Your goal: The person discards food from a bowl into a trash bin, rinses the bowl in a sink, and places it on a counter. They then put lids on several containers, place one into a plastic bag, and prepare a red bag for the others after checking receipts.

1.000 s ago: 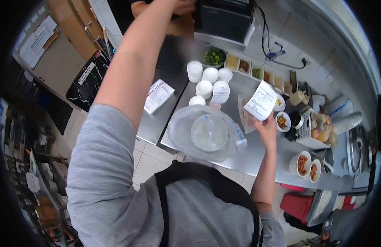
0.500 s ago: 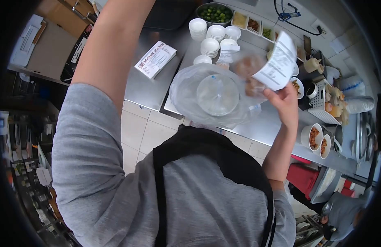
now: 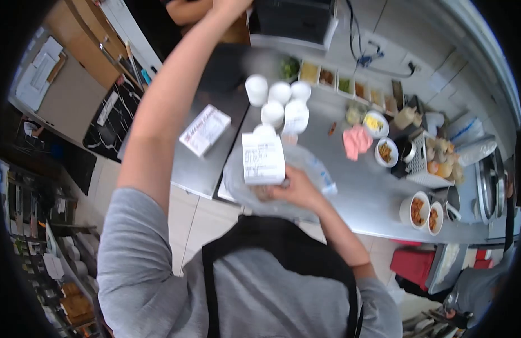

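Note:
My right hand [image 3: 298, 190] is closed around a clear packet [image 3: 264, 193] with brownish contents, mostly hidden, and a white printed receipt [image 3: 263, 159] stands up from it. Both are over a translucent plastic bag [image 3: 311, 160] lying on the counter. The round white lid seen in that bag earlier is now covered. My left arm stretches far forward, and my left hand [image 3: 231, 5] is cut off by the top edge, so its fingers do not show.
Stacked white cups [image 3: 273, 114] and a second receipt [image 3: 295, 116] stand ahead. A white box [image 3: 205, 130] lies left. Ingredient trays [image 3: 326, 78], a pink cloth [image 3: 357, 142], food bowls [image 3: 386, 152] and a white basket [image 3: 421, 160] line the right. Another person [image 3: 193, 11] stands opposite; one [image 3: 477, 296] is lower right.
My right hand has brought the receipt and packet leftward and down over the plastic bag. The view has tilted up, showing more of the far side, the pink cloth and a person opposite.

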`<state>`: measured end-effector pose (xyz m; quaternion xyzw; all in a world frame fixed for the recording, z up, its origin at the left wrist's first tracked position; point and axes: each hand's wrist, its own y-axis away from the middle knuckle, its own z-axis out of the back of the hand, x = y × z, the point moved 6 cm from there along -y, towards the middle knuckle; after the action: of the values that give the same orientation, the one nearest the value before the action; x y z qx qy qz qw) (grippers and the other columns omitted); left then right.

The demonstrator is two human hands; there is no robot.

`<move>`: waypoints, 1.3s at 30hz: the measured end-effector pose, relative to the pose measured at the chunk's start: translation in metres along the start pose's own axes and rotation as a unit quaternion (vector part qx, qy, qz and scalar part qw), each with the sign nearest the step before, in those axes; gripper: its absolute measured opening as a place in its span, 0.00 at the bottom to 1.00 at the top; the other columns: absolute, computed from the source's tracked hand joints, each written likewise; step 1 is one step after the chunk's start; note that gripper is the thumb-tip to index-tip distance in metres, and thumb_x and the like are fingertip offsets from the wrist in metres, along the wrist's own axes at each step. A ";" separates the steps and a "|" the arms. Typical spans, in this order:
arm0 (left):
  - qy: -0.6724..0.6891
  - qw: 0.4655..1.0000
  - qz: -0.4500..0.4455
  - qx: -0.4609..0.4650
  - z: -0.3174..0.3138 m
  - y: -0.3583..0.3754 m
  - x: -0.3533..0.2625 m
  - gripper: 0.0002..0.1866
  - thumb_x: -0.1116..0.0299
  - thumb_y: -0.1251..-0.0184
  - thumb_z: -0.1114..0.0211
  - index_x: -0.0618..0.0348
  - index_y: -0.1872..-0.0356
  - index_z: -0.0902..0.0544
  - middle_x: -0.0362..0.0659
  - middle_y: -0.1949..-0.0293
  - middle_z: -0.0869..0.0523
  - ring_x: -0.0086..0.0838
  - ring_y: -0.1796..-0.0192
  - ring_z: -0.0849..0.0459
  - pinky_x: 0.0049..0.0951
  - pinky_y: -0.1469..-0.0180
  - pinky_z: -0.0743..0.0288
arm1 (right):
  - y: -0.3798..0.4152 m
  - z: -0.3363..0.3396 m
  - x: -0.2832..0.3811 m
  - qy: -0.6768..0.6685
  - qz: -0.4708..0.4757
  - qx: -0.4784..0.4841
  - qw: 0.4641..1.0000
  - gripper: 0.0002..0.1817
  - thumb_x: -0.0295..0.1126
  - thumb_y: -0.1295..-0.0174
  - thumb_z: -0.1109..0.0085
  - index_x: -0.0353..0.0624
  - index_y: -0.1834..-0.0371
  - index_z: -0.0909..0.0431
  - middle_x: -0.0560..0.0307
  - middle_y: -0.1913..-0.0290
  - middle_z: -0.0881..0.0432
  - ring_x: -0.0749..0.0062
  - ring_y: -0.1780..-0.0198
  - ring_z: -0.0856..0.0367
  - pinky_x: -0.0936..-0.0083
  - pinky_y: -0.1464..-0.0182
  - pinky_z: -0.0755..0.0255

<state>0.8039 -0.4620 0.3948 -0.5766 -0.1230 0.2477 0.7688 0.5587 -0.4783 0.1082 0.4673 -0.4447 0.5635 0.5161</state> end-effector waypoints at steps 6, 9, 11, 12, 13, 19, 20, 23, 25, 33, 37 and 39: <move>0.017 0.991 0.082 0.102 0.003 -0.005 -0.004 0.14 0.69 0.52 0.43 0.60 0.62 0.20 0.55 0.66 0.19 0.45 0.59 0.21 0.36 0.56 0.27 | 0.007 0.013 0.008 0.025 -0.033 0.014 0.999 0.28 0.32 0.52 0.38 0.39 0.46 0.34 0.55 0.51 0.25 0.72 0.50 0.27 0.75 0.54 0.29; 0.036 0.974 0.089 0.206 -0.062 -0.014 0.061 0.32 0.53 0.57 0.36 0.57 0.48 0.27 0.51 0.54 0.21 0.41 0.50 0.23 0.31 0.46 0.32 | 0.010 0.016 0.007 0.035 -0.045 0.011 0.998 0.28 0.33 0.52 0.38 0.40 0.46 0.34 0.55 0.51 0.26 0.71 0.50 0.27 0.74 0.56 0.27; -0.017 0.977 0.056 0.205 -0.063 -0.016 0.055 0.27 0.59 0.55 0.38 0.55 0.50 0.25 0.49 0.56 0.20 0.40 0.53 0.22 0.32 0.49 0.30 | 0.011 0.017 0.008 0.031 -0.043 0.009 0.999 0.28 0.33 0.53 0.38 0.40 0.46 0.34 0.55 0.51 0.26 0.71 0.51 0.27 0.73 0.57 0.27; -0.017 0.977 0.057 0.205 -0.062 -0.016 0.048 0.27 0.59 0.55 0.38 0.55 0.50 0.25 0.49 0.56 0.20 0.40 0.53 0.22 0.32 0.49 0.30 | 0.012 0.017 0.008 0.036 -0.048 0.004 0.998 0.28 0.33 0.53 0.37 0.40 0.47 0.33 0.55 0.51 0.26 0.71 0.51 0.26 0.74 0.58 0.26; -0.015 0.986 0.064 0.156 -0.054 -0.017 0.042 0.20 0.64 0.55 0.40 0.57 0.57 0.22 0.52 0.62 0.19 0.42 0.57 0.21 0.34 0.54 0.28 | 0.013 0.017 0.008 0.041 -0.053 -0.001 0.998 0.28 0.34 0.54 0.37 0.40 0.47 0.33 0.55 0.51 0.26 0.71 0.52 0.26 0.75 0.59 0.26; 0.058 0.994 0.087 0.045 -0.037 -0.023 0.040 0.11 0.71 0.55 0.40 0.59 0.68 0.18 0.55 0.73 0.19 0.45 0.66 0.19 0.36 0.62 0.26 | 0.016 0.022 0.004 0.044 -0.037 -0.013 0.998 0.27 0.33 0.54 0.37 0.39 0.49 0.31 0.56 0.52 0.26 0.74 0.55 0.26 0.78 0.62 0.25; 0.079 0.994 0.068 0.022 -0.035 -0.021 0.037 0.10 0.71 0.55 0.40 0.59 0.69 0.17 0.55 0.74 0.19 0.45 0.68 0.19 0.37 0.63 0.26 | 0.017 0.023 0.006 0.044 -0.037 -0.013 0.998 0.27 0.33 0.54 0.37 0.39 0.49 0.31 0.56 0.52 0.26 0.74 0.55 0.26 0.78 0.62 0.25; 0.088 0.994 0.070 0.011 -0.024 -0.023 0.017 0.09 0.72 0.53 0.41 0.60 0.69 0.18 0.55 0.74 0.20 0.46 0.68 0.20 0.37 0.64 0.27 | 0.019 0.029 0.012 0.040 -0.053 -0.023 0.998 0.26 0.32 0.54 0.40 0.37 0.49 0.32 0.52 0.54 0.24 0.70 0.55 0.25 0.75 0.57 0.26; 0.099 0.993 0.064 0.007 -0.014 -0.028 -0.002 0.09 0.73 0.52 0.41 0.61 0.69 0.18 0.55 0.74 0.20 0.45 0.68 0.20 0.37 0.65 0.27 | 0.020 0.031 0.011 0.025 -0.049 -0.023 0.998 0.26 0.33 0.53 0.40 0.38 0.49 0.32 0.53 0.54 0.24 0.70 0.54 0.25 0.75 0.56 0.26; 0.204 0.975 -0.082 0.028 -0.019 0.016 -0.125 0.09 0.71 0.51 0.40 0.60 0.66 0.19 0.50 0.72 0.19 0.41 0.68 0.19 0.33 0.66 0.26 | 0.025 0.028 0.009 0.004 -0.019 -0.021 1.000 0.27 0.31 0.54 0.39 0.38 0.48 0.33 0.51 0.52 0.25 0.69 0.53 0.25 0.75 0.58 0.25; 0.262 0.947 -0.185 0.021 -0.049 0.085 -0.193 0.08 0.71 0.54 0.40 0.54 0.70 0.19 0.42 0.73 0.18 0.36 0.70 0.19 0.31 0.71 0.25 | 0.028 0.025 0.003 -0.013 0.007 -0.012 1.000 0.26 0.30 0.54 0.39 0.39 0.49 0.32 0.53 0.52 0.25 0.68 0.54 0.24 0.73 0.60 0.24; 0.256 0.942 -0.198 0.085 -0.082 0.129 -0.209 0.10 0.72 0.55 0.40 0.54 0.68 0.19 0.42 0.71 0.17 0.35 0.69 0.18 0.31 0.70 0.25 | 0.029 0.025 -0.004 -0.012 0.011 -0.016 1.000 0.26 0.30 0.54 0.39 0.39 0.49 0.31 0.53 0.53 0.24 0.69 0.54 0.24 0.73 0.60 0.24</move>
<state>0.6349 -0.6116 0.2680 -0.5167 -0.0123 -0.0556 0.8543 0.5319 -0.5054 0.1080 0.4609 -0.4643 0.5564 0.5122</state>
